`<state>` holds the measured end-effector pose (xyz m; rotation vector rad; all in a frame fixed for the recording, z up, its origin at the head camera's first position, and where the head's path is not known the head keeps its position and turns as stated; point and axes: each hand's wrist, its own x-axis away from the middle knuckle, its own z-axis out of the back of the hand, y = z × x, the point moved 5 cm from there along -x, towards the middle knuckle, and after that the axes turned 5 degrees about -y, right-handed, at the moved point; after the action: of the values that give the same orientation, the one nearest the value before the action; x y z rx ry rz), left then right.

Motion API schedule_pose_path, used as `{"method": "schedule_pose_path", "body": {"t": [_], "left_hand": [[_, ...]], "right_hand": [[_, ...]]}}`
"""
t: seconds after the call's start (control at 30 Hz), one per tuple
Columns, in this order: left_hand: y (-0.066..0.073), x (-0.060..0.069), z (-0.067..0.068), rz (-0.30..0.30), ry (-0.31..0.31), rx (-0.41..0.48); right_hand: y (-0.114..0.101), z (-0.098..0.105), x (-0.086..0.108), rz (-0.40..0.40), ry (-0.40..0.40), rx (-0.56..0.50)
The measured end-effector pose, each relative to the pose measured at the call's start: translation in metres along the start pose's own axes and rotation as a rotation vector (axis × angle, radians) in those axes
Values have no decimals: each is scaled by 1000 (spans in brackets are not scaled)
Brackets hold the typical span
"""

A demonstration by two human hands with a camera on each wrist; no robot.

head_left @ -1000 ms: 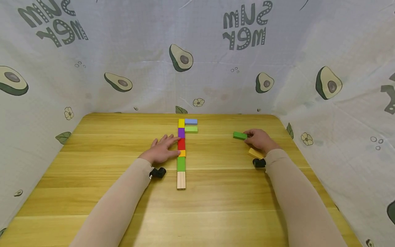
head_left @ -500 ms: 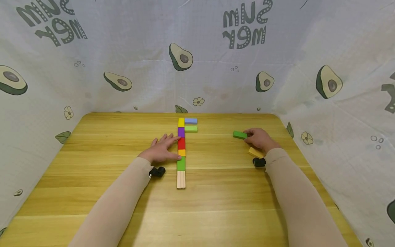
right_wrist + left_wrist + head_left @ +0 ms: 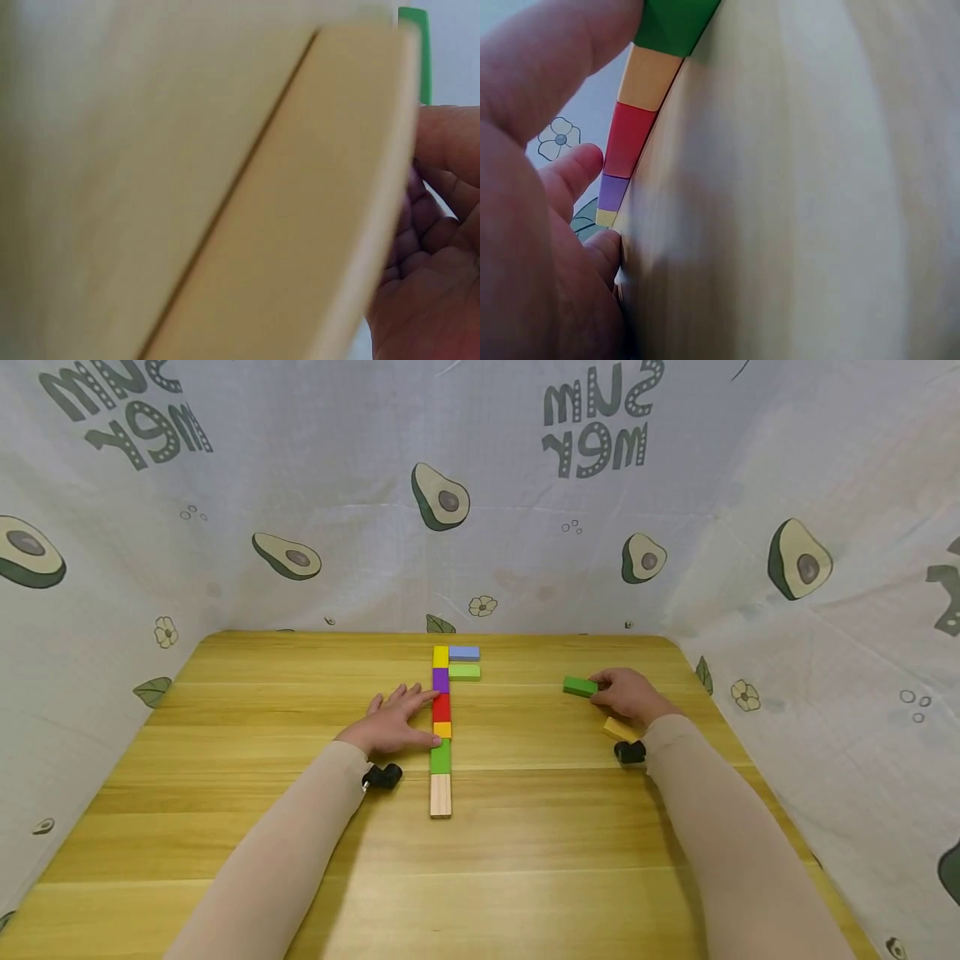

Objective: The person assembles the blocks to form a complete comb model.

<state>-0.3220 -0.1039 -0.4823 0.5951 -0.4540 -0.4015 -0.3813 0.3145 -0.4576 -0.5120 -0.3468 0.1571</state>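
A straight row of blocks runs away from me mid-table: yellow [image 3: 441, 657], purple [image 3: 441, 681], red [image 3: 442, 708], orange [image 3: 442, 730], green [image 3: 440, 758] and bare wood [image 3: 440, 796]. My left hand [image 3: 388, 725] lies along the row's left side, fingers spread. Its index fingertip touches near the purple-red joint and its thumb the green block's far end, also seen in the left wrist view. At the right, my right hand [image 3: 630, 695] pinches the right end of a darker green block [image 3: 580, 687]. In the right wrist view that block [image 3: 424, 56] shows only partly.
A blue block [image 3: 464, 653] and a light green block [image 3: 464, 672] stick out rightward from the row's far end, with a narrow gap between them. A yellowish block [image 3: 620, 730] lies beneath my right wrist, looming large in the right wrist view. Patterned cloth [image 3: 510, 543] hangs behind the table.
My left thumb has slid nearer to me, from the orange block to the green one in the row. The right hand has shifted slightly left with the darker green block.
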Motion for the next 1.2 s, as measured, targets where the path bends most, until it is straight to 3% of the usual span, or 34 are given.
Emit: {"method": "schedule_pose_path", "body": {"t": [0.4,0.67,1.2], "left_hand": [[-1,0,-1,2,3,7],[1,1,0,1,7,8],[2,1,1,10,13,-7]], "right_hand": [[-70,-24,-15,130,-2,78],[-115,-46,-24,174,-20,86],[-155,-78,-42,207,-42,46]]}}
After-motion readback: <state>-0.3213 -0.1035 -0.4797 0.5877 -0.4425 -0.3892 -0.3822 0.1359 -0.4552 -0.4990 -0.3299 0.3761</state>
